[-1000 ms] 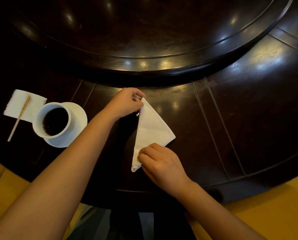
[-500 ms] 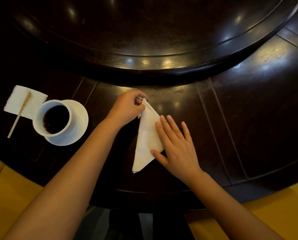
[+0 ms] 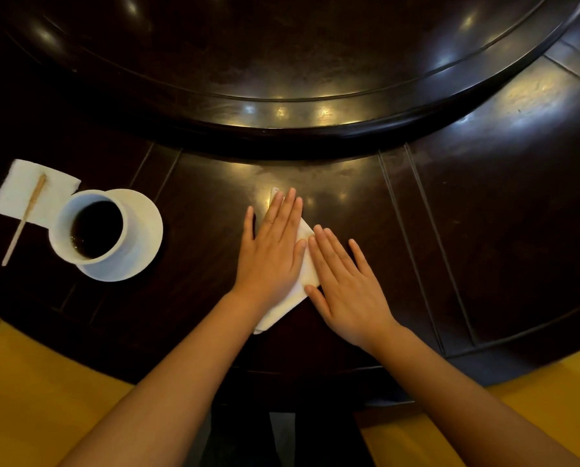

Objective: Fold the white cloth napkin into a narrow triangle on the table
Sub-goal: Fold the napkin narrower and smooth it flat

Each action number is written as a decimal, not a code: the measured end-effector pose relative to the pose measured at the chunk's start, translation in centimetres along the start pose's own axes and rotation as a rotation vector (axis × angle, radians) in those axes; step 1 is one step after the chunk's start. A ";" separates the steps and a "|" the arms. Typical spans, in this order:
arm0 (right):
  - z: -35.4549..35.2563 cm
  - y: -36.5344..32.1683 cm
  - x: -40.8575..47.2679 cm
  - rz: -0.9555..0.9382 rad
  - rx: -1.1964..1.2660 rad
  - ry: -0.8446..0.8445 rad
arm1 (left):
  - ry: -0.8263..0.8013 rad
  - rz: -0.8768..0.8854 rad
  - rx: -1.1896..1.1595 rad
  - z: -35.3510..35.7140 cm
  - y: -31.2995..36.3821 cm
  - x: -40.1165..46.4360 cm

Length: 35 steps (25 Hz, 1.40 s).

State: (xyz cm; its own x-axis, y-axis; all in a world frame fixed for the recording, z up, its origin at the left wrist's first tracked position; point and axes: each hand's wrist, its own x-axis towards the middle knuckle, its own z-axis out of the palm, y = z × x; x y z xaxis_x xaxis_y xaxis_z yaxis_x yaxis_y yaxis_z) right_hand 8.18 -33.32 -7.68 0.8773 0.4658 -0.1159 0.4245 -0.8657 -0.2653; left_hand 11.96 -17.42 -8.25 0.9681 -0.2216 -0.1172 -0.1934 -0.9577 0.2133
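The white cloth napkin (image 3: 307, 269) lies folded into a narrow triangle on the dark wooden table (image 3: 484, 237), its long axis running from upper tip to lower left tip. My left hand (image 3: 271, 251) lies flat, palm down, over most of the napkin with fingers straight. My right hand (image 3: 346, 284) rests flat beside it on the napkin's right edge and the table, fingers spread. Only a strip between the hands, the top tip and the bottom tip of the napkin show.
A white cup of dark drink (image 3: 93, 229) on a white saucer (image 3: 140, 244) stands at the left. Beyond it lies a paper napkin (image 3: 15, 193) with a wooden stirrer (image 3: 25, 219). A raised round turntable rim (image 3: 298, 129) curves behind the hands.
My left hand let go of the napkin's top corner and laid flat on the cloth. My right hand went from pinching the lower edge to lying flat at the right side.
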 end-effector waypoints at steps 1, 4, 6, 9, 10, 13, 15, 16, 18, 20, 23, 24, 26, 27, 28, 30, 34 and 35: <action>0.0 0.0 -0.1 0.004 0.000 -0.004 | 0.014 -0.003 0.032 0.0 0.1 -0.4; 0.2 -0.2 0.0 0.011 0.002 0.002 | 0.028 0.023 0.055 0.5 0.3 -3.1; 0.3 -0.1 -0.1 0.009 0.002 0.002 | 0.024 0.056 0.079 0.8 0.3 -5.6; 0.2 -0.1 0.0 0.005 -0.008 -0.010 | 0.011 0.067 0.081 1.1 0.0 -8.4; 0.3 -0.2 0.1 0.004 -0.009 -0.010 | 0.008 0.058 0.071 1.2 -0.1 -9.1; -0.3 -0.3 0.1 0.013 -0.008 0.000 | 0.002 0.028 0.041 1.2 -0.1 -10.0; -1.2 -0.4 0.9 -0.036 -0.026 0.019 | 0.001 0.013 0.021 1.1 -0.1 -10.1; -1.5 -0.5 1.7 -0.095 -0.044 0.021 | 0.000 0.014 0.015 1.2 -0.1 -10.0; -1.6 -0.3 3.6 -0.241 -0.090 -0.011 | -0.003 0.016 0.008 1.1 -0.1 -10.0; -1.4 0.3 5.2 -0.338 -0.129 -0.077 | -0.007 0.017 0.004 1.1 0.0 -10.1; -1.2 1.8 6.3 -0.353 -0.133 -0.129 | -0.013 0.030 0.011 0.9 -0.2 -9.9; -1.3 2.1 6.4 -0.337 -0.120 -0.130 | -0.014 0.033 0.024 0.8 -0.2 -9.9; -1.4 2.1 6.6 -0.311 -0.102 -0.123 | -0.010 0.014 0.064 0.5 0.8 -9.9; -1.5 2.0 6.6 -0.305 -0.105 -0.117 | -0.010 -0.007 0.076 0.4 1.7 -9.9; -1.4 1.8 6.6 -0.301 -0.110 -0.106 | -0.015 -0.032 0.073 0.4 2.6 -9.8; -1.4 1.6 6.4 -0.290 -0.117 -0.086 | -0.029 -0.076 0.036 0.6 4.2 -9.7; -1.4 0.9 6.3 -0.262 -0.113 -0.061 | -0.016 -0.079 -0.002 1.1 3.5 -9.6; -1.3 0.5 6.4 -0.250 -0.107 -0.056 | -0.008 -0.063 -0.002 1.1 2.9 -9.6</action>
State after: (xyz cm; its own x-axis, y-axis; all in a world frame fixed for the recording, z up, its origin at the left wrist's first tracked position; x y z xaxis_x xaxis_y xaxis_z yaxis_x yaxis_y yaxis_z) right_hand 14.29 -30.96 -7.31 0.7301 0.6740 -0.1129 0.6500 -0.7359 -0.1898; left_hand 1.88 -18.28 -7.57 0.9769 -0.1628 -0.1384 -0.1321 -0.9693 0.2074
